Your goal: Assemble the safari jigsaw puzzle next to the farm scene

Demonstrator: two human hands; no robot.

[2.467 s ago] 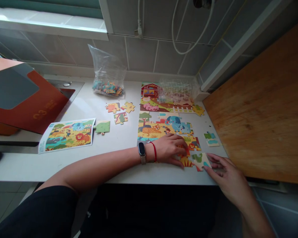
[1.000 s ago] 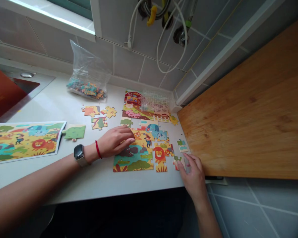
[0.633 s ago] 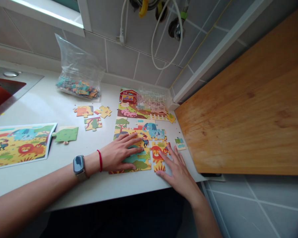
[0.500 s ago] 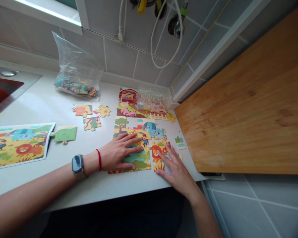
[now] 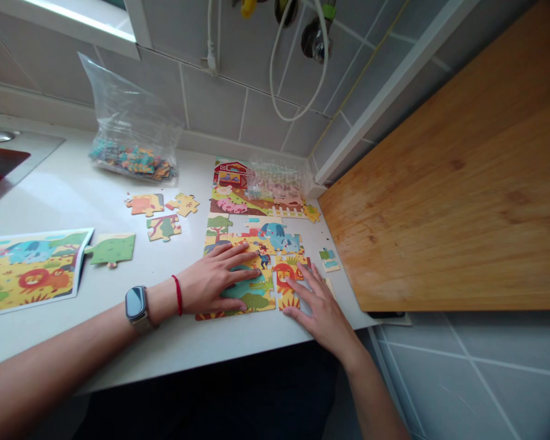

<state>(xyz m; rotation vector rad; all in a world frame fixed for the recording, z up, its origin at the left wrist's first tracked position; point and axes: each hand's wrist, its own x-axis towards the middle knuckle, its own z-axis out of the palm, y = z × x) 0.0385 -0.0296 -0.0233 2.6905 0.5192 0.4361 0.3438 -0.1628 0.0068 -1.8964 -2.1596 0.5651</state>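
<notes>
Along the counter [image 5: 187, 342] we log, from the left, the picture sheet [image 5: 32, 269] and the green piece [image 5: 113, 249]. Our left hand [image 5: 213, 280] lies with fingers spread over the larger puzzle section [image 5: 256, 301], grasping nothing. Right of its fingertips, past a narrow gap, sits the lion section [image 5: 283, 272], visible long axis front to back. Our right hand [image 5: 323, 311] is nearer: loosely splayed fingers touch that section from the right, gripping nothing.

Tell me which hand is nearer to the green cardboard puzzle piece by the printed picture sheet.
Left. The left hand lies on the part-assembled animal puzzle, right of the green cardboard puzzle piece; the right hand is farther right, at the orange lion pieces.
</notes>
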